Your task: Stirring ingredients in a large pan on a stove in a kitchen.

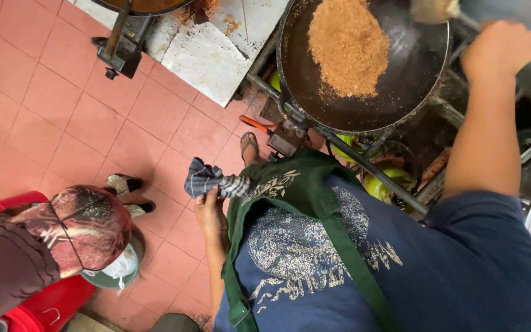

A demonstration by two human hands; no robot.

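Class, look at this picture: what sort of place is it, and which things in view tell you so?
Probably a working cooking area. A large black wok holding brown crumbly food sits on a metal burner frame, green gas cylinders stand beneath, and the floor is red tile.

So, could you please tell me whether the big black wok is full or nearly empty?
Partly filled: the big round black wok holds one heap of brown crumbly granules off-centre, with bare dark metal showing around it.
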